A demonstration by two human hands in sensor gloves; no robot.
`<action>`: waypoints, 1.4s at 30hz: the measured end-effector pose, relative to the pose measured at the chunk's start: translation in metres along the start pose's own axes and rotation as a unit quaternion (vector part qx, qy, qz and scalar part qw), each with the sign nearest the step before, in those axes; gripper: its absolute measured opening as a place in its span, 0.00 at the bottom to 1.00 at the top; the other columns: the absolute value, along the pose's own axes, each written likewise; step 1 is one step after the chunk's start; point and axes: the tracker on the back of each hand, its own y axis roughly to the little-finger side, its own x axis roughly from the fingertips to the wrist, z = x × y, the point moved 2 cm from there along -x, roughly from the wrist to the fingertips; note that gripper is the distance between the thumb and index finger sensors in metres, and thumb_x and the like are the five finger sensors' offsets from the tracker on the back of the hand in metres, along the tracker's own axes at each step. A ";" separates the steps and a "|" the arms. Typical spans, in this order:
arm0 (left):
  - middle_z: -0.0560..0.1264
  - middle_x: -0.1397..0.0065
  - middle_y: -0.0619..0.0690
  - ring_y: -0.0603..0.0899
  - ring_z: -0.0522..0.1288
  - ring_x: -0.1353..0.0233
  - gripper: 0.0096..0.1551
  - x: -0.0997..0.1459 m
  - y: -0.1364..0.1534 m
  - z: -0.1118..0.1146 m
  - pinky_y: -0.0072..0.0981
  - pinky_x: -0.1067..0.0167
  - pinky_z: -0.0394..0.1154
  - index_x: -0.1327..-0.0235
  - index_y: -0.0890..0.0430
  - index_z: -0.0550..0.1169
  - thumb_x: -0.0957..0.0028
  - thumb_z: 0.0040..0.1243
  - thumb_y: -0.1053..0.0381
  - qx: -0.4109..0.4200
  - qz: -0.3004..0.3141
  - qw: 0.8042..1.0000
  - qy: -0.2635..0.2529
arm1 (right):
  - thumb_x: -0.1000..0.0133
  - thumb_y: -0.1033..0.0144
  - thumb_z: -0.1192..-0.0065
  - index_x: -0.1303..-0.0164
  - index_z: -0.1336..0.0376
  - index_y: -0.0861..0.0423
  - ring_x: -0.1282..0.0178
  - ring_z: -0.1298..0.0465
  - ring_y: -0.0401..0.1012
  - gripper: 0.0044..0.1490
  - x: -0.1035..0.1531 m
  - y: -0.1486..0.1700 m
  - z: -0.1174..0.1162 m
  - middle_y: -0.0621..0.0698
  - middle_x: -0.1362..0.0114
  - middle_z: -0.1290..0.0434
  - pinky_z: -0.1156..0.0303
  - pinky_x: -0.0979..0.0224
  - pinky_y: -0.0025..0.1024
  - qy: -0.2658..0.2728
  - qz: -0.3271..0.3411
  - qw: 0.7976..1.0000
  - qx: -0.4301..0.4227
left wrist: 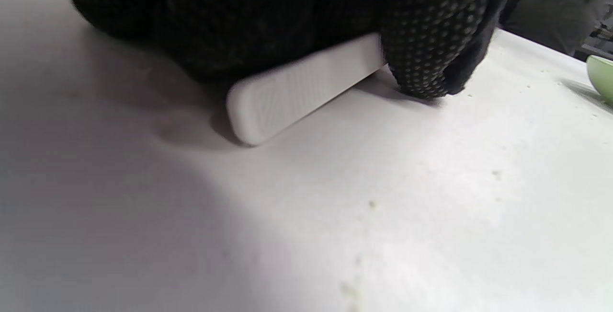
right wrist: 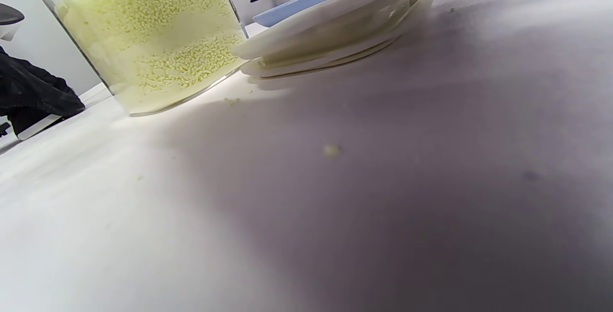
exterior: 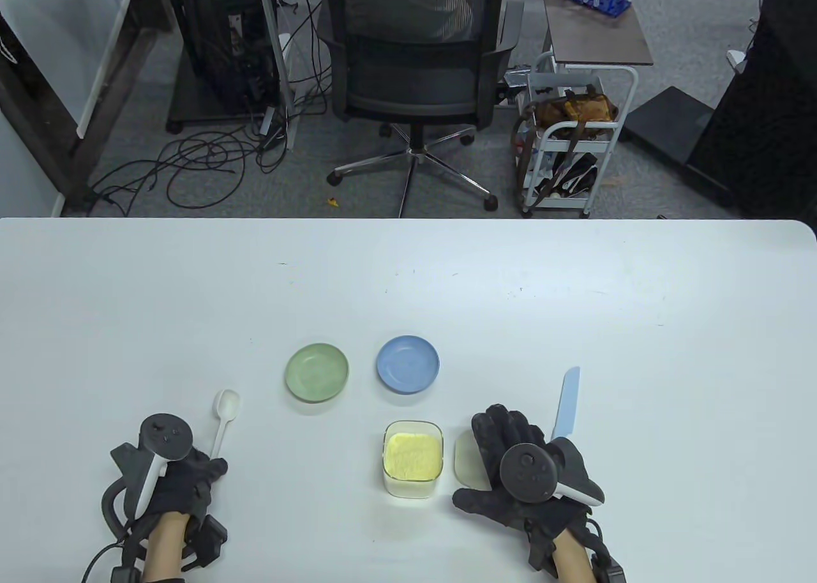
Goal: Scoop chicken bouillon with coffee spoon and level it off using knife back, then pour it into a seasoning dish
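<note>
A: In the table view, what risk is seen?

B: The coffee spoon (exterior: 224,417) is held low on its handle by the left hand (exterior: 182,474), whose fingers are curled over the handle's end. The bowl lies on the table (exterior: 408,270), left of the green dish (exterior: 317,372). With so short a hold, the spoon could be tipped or dropped once loaded, and granules would be spilled. The spoon's long axis runs away from the person, the bowl pointing toward the far edge and slightly right.

A: And the right hand (exterior: 510,468)?

B: It is laid flat with fingers spread over the lid (exterior: 466,458), beside the open bouillon container (exterior: 413,458); nothing is gripped. The knife (exterior: 565,404) lies just right of it, blade pointing away. The container could be knocked if the knife is reached for carelessly.

A: The left wrist view?

B: The white handle (left wrist: 297,86) is seen pinned under gloved fingers (left wrist: 421,39), its end touching the table. Scattered grains are already seen on the surface, so slipping is judged possible.

A: The right wrist view?

B: The hand itself is barely shown. The container (right wrist: 153,39) stands nearly full, the lid (right wrist: 335,19) touching or just beside it, the blue dish (right wrist: 297,3) behind. A heaped scoop could be overfilled from such a full container. 1 loose grain lies nearby.
</note>
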 end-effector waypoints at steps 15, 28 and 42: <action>0.88 0.63 0.54 0.51 0.90 0.67 0.21 0.034 -0.024 -0.018 0.46 0.55 0.79 0.64 0.55 0.86 0.63 0.76 0.43 0.154 0.181 0.969 0.068 | 0.45 0.33 0.47 0.29 0.81 0.59 0.24 0.70 0.75 0.67 0.002 -0.021 0.016 0.70 0.22 0.80 0.71 0.31 0.78 0.045 0.034 0.998 -0.022; 0.88 0.58 0.54 0.53 0.90 0.61 0.19 0.031 -0.028 -0.014 0.45 0.51 0.78 0.60 0.54 0.85 0.60 0.74 0.45 0.154 0.222 0.952 0.147 | 0.46 0.37 0.43 0.30 0.74 0.77 0.25 0.61 0.75 0.72 -0.052 -0.069 0.008 0.80 0.25 0.69 0.67 0.31 0.79 -0.040 0.023 0.999 -0.005; 0.86 0.54 0.59 0.55 0.90 0.59 0.20 0.099 -0.130 0.005 0.43 0.52 0.79 0.56 0.57 0.79 0.54 0.72 0.49 0.103 0.357 0.904 0.210 | 0.48 0.41 0.37 0.30 0.76 0.74 0.24 0.57 0.73 0.73 -0.051 -0.061 0.000 0.78 0.24 0.67 0.64 0.30 0.77 -0.013 0.036 0.999 -0.032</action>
